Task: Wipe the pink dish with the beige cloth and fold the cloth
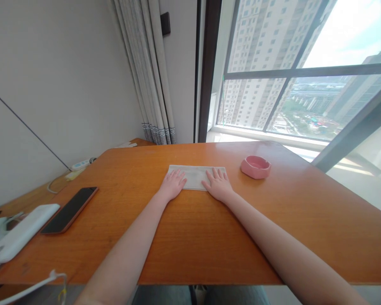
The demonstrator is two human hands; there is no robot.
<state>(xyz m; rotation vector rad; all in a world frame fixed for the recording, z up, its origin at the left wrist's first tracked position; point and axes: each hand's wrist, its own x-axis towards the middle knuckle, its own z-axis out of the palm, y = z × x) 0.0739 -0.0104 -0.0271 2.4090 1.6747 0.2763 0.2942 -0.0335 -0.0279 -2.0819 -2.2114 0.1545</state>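
A pale, flat rectangle of what looks like folded cloth lies lengthwise across the middle of the wooden table. On its left end rests my left hand, palm down with the fingers stretched out. My right hand lies flat over the right end, its fingers spread. Between the two hands the light surface of the cloth shows. Neither hand grips anything. To the right of my right hand sits a pink ashtray-like dish, apart from it.
The wooden table carries a dark-screened phone and a long white device at its left side. A white cable hangs at the near left corner. Behind the left edge lies a power strip. A window stands beyond.
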